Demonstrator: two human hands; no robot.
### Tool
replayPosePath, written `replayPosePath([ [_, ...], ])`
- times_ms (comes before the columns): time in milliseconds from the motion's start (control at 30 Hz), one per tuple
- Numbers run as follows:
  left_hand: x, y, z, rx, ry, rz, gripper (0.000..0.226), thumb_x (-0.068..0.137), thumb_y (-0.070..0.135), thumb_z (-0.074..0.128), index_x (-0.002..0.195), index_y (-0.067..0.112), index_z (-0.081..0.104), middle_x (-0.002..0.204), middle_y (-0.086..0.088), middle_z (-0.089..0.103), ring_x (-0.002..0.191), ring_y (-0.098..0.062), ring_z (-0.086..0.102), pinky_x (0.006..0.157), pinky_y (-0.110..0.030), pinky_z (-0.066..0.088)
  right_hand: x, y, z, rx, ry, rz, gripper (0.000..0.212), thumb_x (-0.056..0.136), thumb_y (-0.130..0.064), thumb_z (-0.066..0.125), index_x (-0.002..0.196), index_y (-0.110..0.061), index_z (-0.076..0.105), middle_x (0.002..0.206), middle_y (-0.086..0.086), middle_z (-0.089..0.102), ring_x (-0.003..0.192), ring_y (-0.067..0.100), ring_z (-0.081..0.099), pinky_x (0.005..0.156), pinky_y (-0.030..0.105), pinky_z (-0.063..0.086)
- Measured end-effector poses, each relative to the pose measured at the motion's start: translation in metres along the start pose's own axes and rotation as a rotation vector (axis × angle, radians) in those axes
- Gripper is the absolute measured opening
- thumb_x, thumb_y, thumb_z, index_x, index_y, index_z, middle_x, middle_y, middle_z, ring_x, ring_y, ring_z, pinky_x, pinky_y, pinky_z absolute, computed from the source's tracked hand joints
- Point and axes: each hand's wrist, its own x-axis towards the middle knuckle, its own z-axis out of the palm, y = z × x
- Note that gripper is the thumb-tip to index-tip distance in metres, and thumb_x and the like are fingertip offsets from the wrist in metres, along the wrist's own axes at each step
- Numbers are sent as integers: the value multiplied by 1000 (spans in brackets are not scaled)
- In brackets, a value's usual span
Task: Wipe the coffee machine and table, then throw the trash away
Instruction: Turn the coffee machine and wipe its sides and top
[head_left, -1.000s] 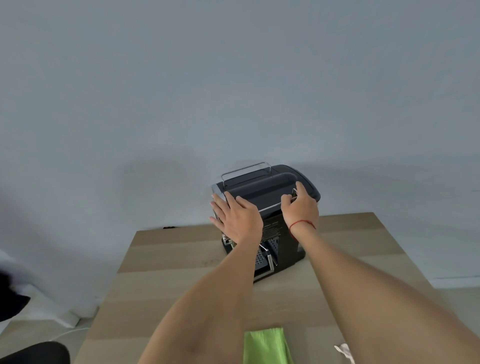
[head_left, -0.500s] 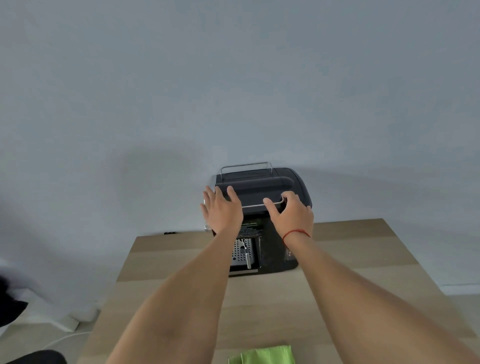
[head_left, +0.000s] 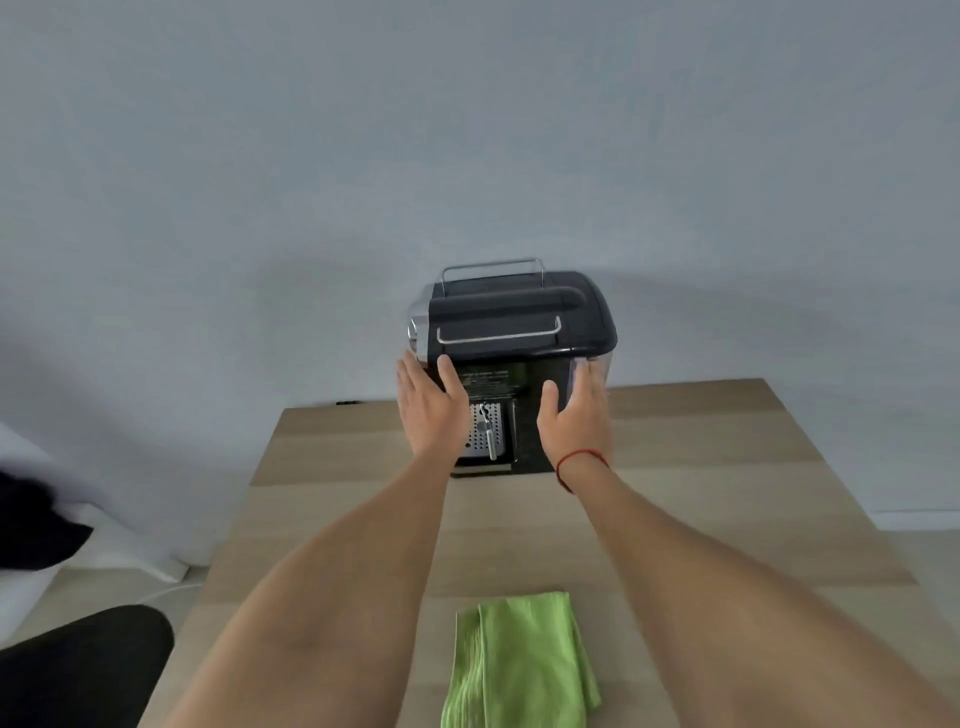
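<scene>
Hands dropped from coffee machine top to sides.

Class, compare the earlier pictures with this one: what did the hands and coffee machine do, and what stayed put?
The coffee machine has turned from askew to square-on, front facing the person. The right hand has let go of the top rail; it and the left hand have dropped from the top to flank the front, held flat. The green cloth stays on the table.

coffee machine at table back, cloth in front
</scene>
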Motion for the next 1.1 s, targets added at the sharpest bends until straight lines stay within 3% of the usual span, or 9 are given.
replayPosePath([
  [167, -61, -67, 9, 323, -297, -241, 54, 96, 42, 40, 139, 9, 42, 137, -13, 51, 126, -31, 48, 103, -42, 42, -63, 55, 15, -155, -305, 268, 53, 92, -34, 47, 138, -8, 39, 145, 12, 40, 129, 31, 44, 103, 42, 38],
  [333, -120, -117, 17, 419, -598, -535, 58, 78, 36, 63, 124, 1, 52, 110, -9, 60, 101, -27, 64, 85, -37, 56, -115, 96, 30, -244, -570, 558, 57, 79, -41, 58, 129, -14, 49, 130, 11, 54, 119, 31, 54, 100, 42, 46],
  [467, -146, -144, 14, 502, -710, -627, 67, 65, 37, 78, 117, 2, 54, 106, -7, 59, 93, -23, 63, 75, -30, 56, -146, 116, 37, -372, -714, 635, 59, 68, -43, 67, 120, -16, 60, 120, 5, 65, 109, 25, 63, 91, 34, 52],
  [567, -158, -156, 18, 538, -775, -660, 76, 68, 32, 82, 128, 0, 47, 121, -12, 56, 99, -26, 62, 78, -31, 55, -161, 123, 40, -418, -764, 637, 69, 70, -35, 75, 129, -12, 47, 127, 6, 59, 117, 26, 59, 94, 34, 49],
  [633, -164, -156, 22, 543, -789, -639, 66, 75, 24, 77, 128, 0, 45, 125, -13, 53, 103, -27, 59, 85, -34, 55, -168, 127, 45, -399, -771, 628, 65, 75, -25, 73, 131, -10, 42, 125, 7, 58, 116, 26, 58, 94, 34, 48],
  [767, -167, -147, 26, 518, -786, -556, 55, 76, 38, 56, 122, 8, 54, 120, -8, 59, 110, -27, 58, 97, -42, 48, -165, 122, 49, -215, -779, 603, 30, 78, -23, 64, 104, -10, 57, 87, 2, 57, 80, 21, 58, 70, 29, 51],
  [900, -141, -116, 25, 219, -640, -508, 45, 88, 37, 49, 122, 8, 56, 117, -10, 62, 104, -26, 59, 92, -38, 49, -131, 93, 40, 82, -586, 566, 36, 76, -30, 63, 106, -11, 60, 105, 8, 65, 95, 27, 63, 75, 30, 49],
  [1000, -110, -74, 17, -37, -514, -425, 20, 85, 22, 56, 101, 13, 63, 104, -9, 67, 98, -27, 64, 87, -38, 55, -95, 61, 23, 179, -416, 517, 36, 78, -21, 57, 112, -9, 60, 113, 11, 63, 104, 31, 61, 84, 32, 48],
  [1100, -83, -22, 4, -226, -468, -378, 6, 85, 19, 54, 82, 19, 58, 82, -4, 64, 80, -24, 62, 75, -32, 53, -62, 26, -2, 321, -285, 450, 23, 80, -15, 55, 101, -10, 62, 105, 11, 65, 99, 31, 61, 85, 33, 48],
])
